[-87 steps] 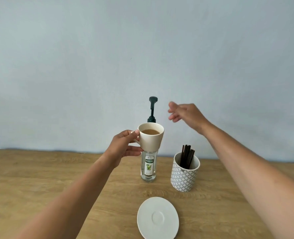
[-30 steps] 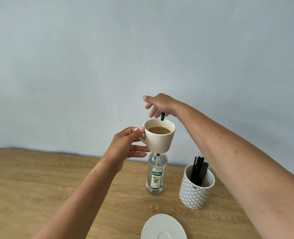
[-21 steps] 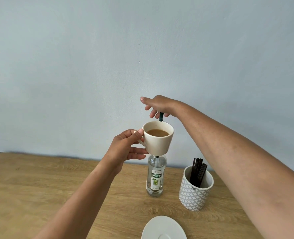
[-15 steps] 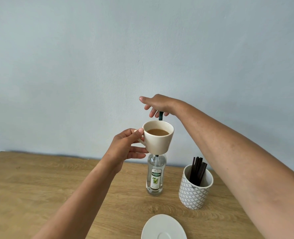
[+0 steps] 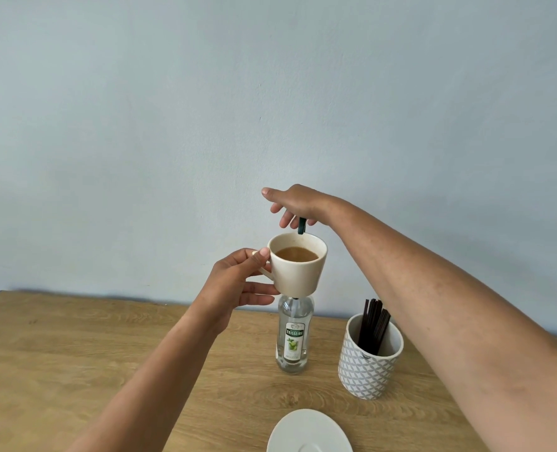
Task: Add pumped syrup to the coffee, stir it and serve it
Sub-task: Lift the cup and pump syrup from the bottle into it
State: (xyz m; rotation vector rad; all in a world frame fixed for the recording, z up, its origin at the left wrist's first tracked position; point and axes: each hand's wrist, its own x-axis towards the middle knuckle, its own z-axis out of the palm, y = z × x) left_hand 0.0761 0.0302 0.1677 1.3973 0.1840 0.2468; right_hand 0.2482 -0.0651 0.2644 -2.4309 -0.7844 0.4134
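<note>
My left hand (image 5: 234, 282) grips the handle of a cream cup (image 5: 298, 272) full of brown coffee, holding it in the air in front of the syrup bottle (image 5: 294, 336). The clear bottle stands on the wooden table (image 5: 74, 353); its neck is hidden behind the cup. The dark green pump spout (image 5: 301, 226) points down just above the cup's far rim. My right hand (image 5: 295, 203) lies palm-down on the pump head with its fingers spread and straight. A white saucer (image 5: 309, 433) lies at the front edge of the view.
A patterned white holder (image 5: 368, 363) with several dark stir sticks (image 5: 373, 324) stands to the right of the bottle, under my right forearm. A pale blue wall rises behind the table.
My right hand came from the air at the right onto the pump head and has stayed on it for the last second. The cup rose slightly under the spout.
</note>
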